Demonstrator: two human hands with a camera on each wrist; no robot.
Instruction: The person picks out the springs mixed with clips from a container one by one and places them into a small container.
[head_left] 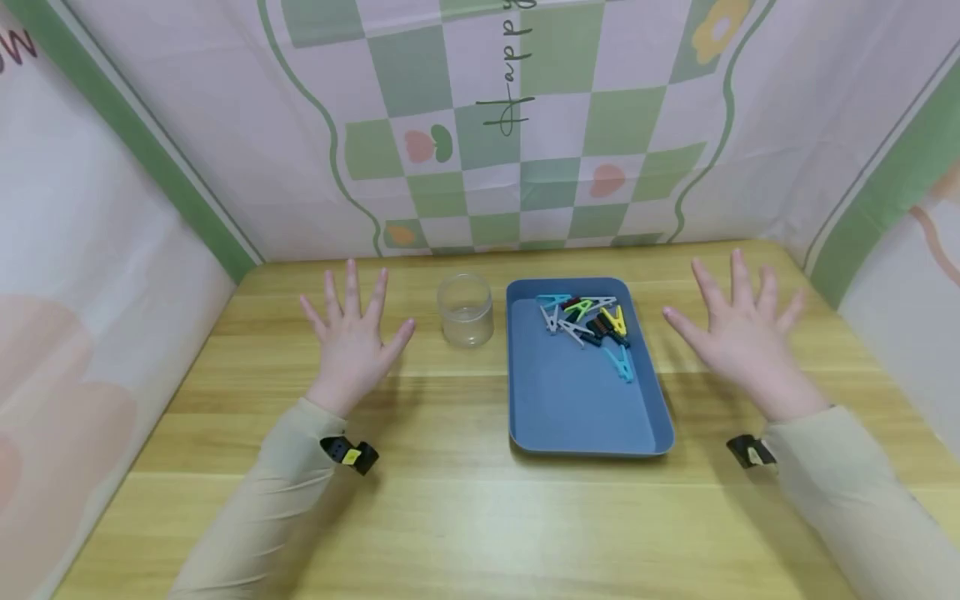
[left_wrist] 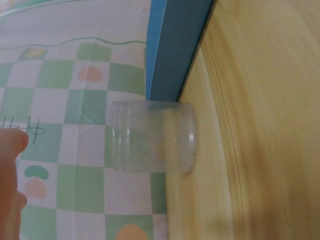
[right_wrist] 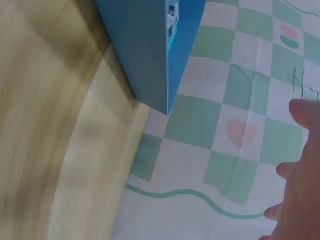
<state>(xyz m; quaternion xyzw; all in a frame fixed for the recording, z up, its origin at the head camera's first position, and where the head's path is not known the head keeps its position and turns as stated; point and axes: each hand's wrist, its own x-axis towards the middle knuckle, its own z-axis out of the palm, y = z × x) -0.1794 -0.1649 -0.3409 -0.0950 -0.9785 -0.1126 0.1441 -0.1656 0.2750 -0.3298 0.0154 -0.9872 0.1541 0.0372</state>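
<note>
My left hand (head_left: 351, 350) hovers over the left part of the table with its fingers spread and holds nothing. Nearest to it is a clear round jar (head_left: 467, 312), which stands upright without a lid; the left wrist view shows the jar (left_wrist: 152, 136) sideways. My right hand (head_left: 750, 346), also spread and holding nothing, is to the right of a blue tray (head_left: 577, 408). In the tray's far half lies a loose pile of small clips: light blue (head_left: 621, 364), yellow (head_left: 615, 321), green (head_left: 578, 310), grey (head_left: 573, 330) and dark ones.
The wooden table (head_left: 435, 508) reaches back to a checkered curtain (head_left: 487, 183). Cloth panels also hang at the left and right sides. A dark strap device sits on each wrist, over beige sleeves (head_left: 270, 492).
</note>
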